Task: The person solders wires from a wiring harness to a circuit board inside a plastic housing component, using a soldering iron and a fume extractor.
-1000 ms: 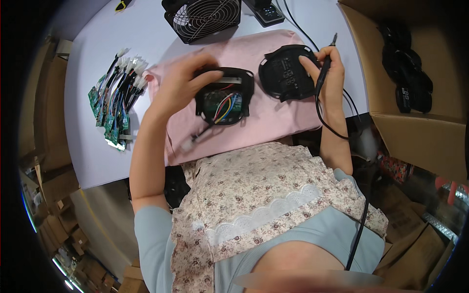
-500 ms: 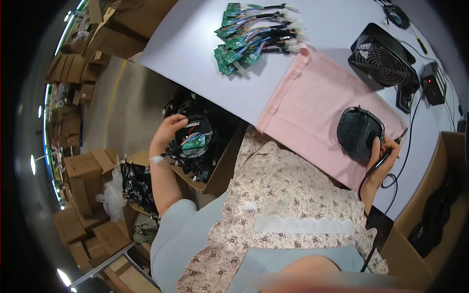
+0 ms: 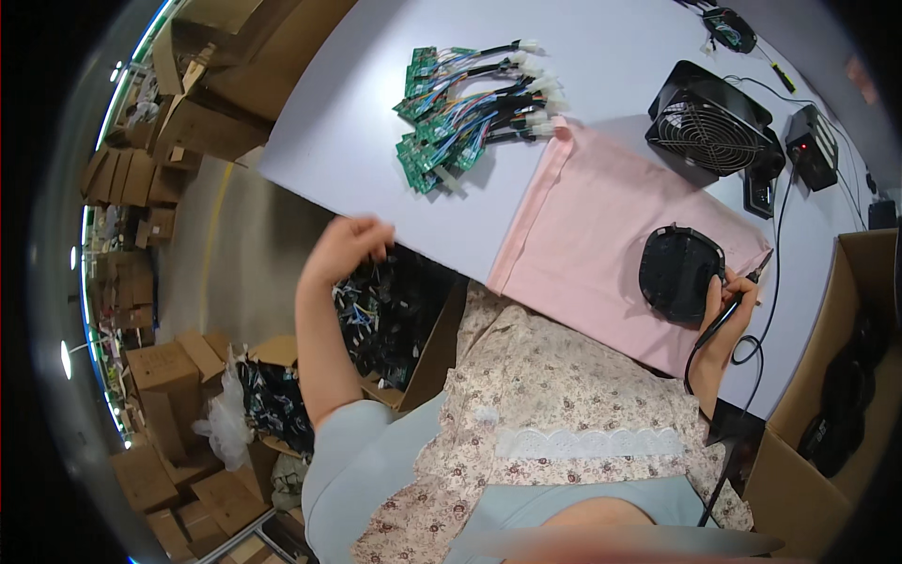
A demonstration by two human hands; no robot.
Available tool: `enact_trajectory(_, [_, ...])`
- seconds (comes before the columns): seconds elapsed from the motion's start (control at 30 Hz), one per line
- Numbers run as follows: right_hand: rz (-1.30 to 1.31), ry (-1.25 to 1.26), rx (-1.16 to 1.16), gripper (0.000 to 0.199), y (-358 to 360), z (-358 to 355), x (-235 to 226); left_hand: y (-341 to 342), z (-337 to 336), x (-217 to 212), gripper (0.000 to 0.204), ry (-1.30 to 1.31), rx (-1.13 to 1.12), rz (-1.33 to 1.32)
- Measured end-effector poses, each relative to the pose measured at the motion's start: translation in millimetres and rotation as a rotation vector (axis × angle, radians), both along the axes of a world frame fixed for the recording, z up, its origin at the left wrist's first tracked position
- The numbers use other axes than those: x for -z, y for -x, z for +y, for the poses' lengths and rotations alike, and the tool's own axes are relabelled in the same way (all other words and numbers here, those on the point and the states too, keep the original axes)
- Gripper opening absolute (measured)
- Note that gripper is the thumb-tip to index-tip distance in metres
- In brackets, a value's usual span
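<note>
A rounded black plastic cover [image 3: 675, 274], smooth-walled with a shallow rim, is on the right part of a pink cloth [image 3: 568, 249]. The right hand [image 3: 728, 329] grips its right edge, fingers closed on it and also around a slim soldering iron [image 3: 754, 275] with a black cable. The left hand [image 3: 353, 246] hangs beside the surface's near left edge, fingers loosely curled, slightly blurred, nothing visible in them. Just nearer, a cardboard box [image 3: 440, 340] holds jumbled black parts [image 3: 387, 327]. Green circuit boards [image 3: 427, 141] with thin coloured wires and white connectors lie heaped on the pale, smooth surface [image 3: 324, 141]. At far right stands a square black fan [image 3: 711, 132] with a ringed wire grille.
</note>
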State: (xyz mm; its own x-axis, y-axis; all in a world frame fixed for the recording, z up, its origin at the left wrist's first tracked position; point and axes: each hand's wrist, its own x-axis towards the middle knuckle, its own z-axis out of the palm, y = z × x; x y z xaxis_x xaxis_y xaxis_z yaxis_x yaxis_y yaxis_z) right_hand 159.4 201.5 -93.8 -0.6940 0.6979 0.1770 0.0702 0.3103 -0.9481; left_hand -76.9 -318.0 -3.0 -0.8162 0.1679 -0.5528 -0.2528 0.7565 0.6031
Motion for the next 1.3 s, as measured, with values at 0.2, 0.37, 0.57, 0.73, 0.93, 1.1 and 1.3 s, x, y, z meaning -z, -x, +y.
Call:
enact_trajectory(0.2, [-0.009,-0.053,-0.004,0.022,9.0,-10.4,-13.6,180.4,58.0,-24.4,0.071,0.225,0.471,0.866])
enact_trajectory(0.37, [0.029,-0.065,0.035,0.022,11.2,-8.7,-9.5,279.5,105.3,-12.3,0.095,0.36,0.604,0.448])
enact_trajectory(0.57, [-0.017,-0.099,0.04,0.022,7.6,-7.0,-11.9,287.3,103.9,-9.1,0.091,0.404,0.651,0.439])
enact_trajectory(0.73, [0.052,-0.042,0.061,0.021,4.3,-8.1,-7.9,246.5,87.0,-32.7,0.083,0.399,0.552,0.883])
enact_trajectory(0.93, [0.055,-0.09,0.072,0.02,10.9,-10.8,-16.7,124.8,90.8,-84.9,0.067,0.17,0.472,1.295])
enact_trajectory(1.1, [0.024,-0.018,0.041,0.027,10.8,-13.4,-18.6,46.9,156.2,-71.5,0.063,-0.227,0.592,1.261])
enact_trajectory(1.3, [0.022,-0.02,0.029,0.031,4.4,-11.9,-11.2,-26.8,279.8,-29.3,0.058,-0.867,0.939,0.973])
